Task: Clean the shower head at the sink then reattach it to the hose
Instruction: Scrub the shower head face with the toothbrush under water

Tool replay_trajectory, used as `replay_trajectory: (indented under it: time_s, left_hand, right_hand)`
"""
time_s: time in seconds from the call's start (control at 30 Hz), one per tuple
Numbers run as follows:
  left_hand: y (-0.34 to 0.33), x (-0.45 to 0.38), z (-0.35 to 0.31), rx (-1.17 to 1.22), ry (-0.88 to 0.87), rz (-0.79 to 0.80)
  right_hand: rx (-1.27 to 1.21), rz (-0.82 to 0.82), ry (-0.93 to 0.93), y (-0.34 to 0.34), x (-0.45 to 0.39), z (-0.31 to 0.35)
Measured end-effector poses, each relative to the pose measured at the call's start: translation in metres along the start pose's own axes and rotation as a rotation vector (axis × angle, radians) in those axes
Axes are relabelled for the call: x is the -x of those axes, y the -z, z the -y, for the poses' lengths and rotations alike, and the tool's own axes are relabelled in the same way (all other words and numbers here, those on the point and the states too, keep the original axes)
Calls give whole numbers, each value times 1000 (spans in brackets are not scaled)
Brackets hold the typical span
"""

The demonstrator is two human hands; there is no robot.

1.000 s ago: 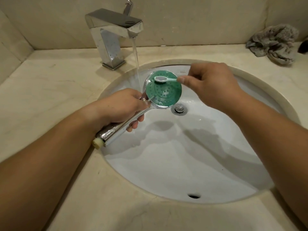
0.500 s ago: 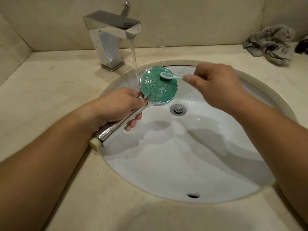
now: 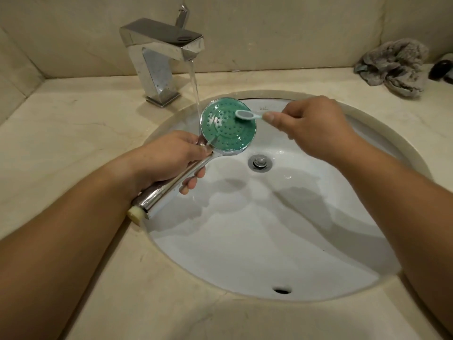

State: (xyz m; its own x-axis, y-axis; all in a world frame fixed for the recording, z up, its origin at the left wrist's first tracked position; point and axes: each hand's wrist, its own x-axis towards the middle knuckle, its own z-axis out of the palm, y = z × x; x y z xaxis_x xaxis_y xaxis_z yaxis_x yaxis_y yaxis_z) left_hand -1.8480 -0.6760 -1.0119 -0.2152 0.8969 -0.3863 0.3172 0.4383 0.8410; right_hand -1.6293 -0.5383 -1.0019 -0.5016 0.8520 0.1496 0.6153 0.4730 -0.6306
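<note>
The left hand [image 3: 169, 159] grips the shower head [image 3: 228, 125] by its chrome handle, face up over the sink [image 3: 269, 241]. Just beyond, the right hand [image 3: 316, 126] pinches a toothbrush [image 3: 247, 115] on the green face. Best scrub in small circles, keeping the face under the tap's stream [image 3: 195, 87].

Round white ceramic sink [image 3: 269, 241] sat in the beige stone counter [image 3: 73, 123]. Square chrome faucet [image 3: 159, 55] stood behind the sink, left of centre. Crumpled grey cloth [image 3: 394, 67] lay on the counter at far right rear. Green-faced chrome shower head [image 3: 225, 128] was held over the sink's rear, left of the metal drain plug [image 3: 259, 162]; pale plastic toothbrush [image 3: 246, 115] lay against its upper right face.
</note>
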Motion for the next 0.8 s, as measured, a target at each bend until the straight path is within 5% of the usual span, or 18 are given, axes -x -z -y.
replay_trajectory:
  time_s: [0.13, 0.27, 0.4, 0.53, 0.67, 0.8]
  left_hand:
    - [0, 1, 1, -18, 12, -9]
    - [1, 1, 0, -3, 0, -8]
    - [0, 1, 0, -11, 12, 0]
    - [0, 1, -1, -15, -2, 2]
    - [0, 1, 1, -26, 5, 6]
    - [-1, 0, 0, -39, -4, 8]
  right_hand:
    - [30, 162, 57, -8, 10, 2]
    - [-35, -14, 0, -1, -1, -2]
    - [24, 96, 47, -6, 10, 3]
    - [-26, -58, 6, -3, 1, 0]
    - [10, 59, 66, -11, 10, 5]
    - [-25, -76, 19, -6, 1, 5]
